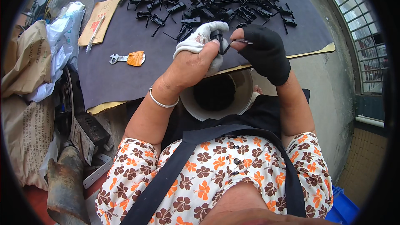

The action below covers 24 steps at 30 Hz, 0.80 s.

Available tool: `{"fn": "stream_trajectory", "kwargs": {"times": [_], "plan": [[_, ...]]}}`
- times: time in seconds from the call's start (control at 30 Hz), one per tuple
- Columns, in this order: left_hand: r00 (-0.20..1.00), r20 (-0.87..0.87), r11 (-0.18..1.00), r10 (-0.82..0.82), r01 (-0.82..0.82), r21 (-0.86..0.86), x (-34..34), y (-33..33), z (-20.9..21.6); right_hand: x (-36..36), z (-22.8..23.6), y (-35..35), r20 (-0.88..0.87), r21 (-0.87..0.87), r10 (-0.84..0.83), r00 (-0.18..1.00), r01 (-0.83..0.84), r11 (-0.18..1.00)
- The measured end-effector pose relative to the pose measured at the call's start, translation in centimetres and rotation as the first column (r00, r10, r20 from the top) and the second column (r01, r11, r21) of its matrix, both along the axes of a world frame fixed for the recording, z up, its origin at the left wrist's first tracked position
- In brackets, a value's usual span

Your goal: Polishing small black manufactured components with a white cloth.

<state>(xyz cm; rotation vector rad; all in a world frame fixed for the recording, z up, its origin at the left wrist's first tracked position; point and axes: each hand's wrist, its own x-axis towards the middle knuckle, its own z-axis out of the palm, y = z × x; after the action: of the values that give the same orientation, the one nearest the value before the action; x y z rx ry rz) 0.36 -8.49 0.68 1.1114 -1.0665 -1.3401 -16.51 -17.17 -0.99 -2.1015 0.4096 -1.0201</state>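
My left hand (199, 53), in a white glove with the thumb bare, is closed around a small black plastic part (217, 37). Just to its right, my right hand (266, 52) wears a black fingerless glove. Its bare thumb and fingertip pinch a thin dark piece (243, 41), flat at one end; its exact kind is too small to make out. The thin piece reaches toward the black part, and I cannot tell whether they touch. Both hands are over the near edge of the dark-covered table (137, 79). Beyond them lies a heap of similar black plastic parts (233, 0).
A bucket (246, 100) with dark contents stands below the table edge. On the table's left lie a metal wrench (118, 59) with orange wrapping, a brown envelope (93, 21) and a pen (96, 32). Paper sacks (27, 137) and a rusty metal tube (66, 183) crowd the left.
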Motion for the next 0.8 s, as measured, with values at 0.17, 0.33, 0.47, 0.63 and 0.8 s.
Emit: {"fn": "stream_trajectory", "kwargs": {"times": [0.17,0.33,0.47,0.63,0.8], "plan": [[0.984,-0.127,0.992,-0.126,0.122,-0.036,-0.5,0.3,-0.5,0.1,1.1,0.8,-0.064,0.357,-0.047,0.997,0.067,0.932],[0.988,-0.148,0.998,-0.037,0.028,-0.060,-0.4,-0.4,-0.6,-0.1,1.6,1.0,-0.240,0.329,0.051,0.969,0.031,0.944],[0.976,0.215,0.990,0.013,0.017,-0.138,-0.5,-0.4,-1.0,0.3,0.8,0.9,-0.271,0.242,0.007,0.962,0.061,0.968],[0.878,0.469,0.962,0.093,0.042,-0.268,-0.5,-0.3,-1.7,1.0,0.3,1.5,-0.237,0.215,-0.056,0.970,0.109,0.970],[0.831,0.553,0.968,0.059,0.088,-0.235,-0.5,1.0,-0.1,0.1,1.3,0.7,-0.307,0.336,0.139,0.942,-0.029,0.941]]}}
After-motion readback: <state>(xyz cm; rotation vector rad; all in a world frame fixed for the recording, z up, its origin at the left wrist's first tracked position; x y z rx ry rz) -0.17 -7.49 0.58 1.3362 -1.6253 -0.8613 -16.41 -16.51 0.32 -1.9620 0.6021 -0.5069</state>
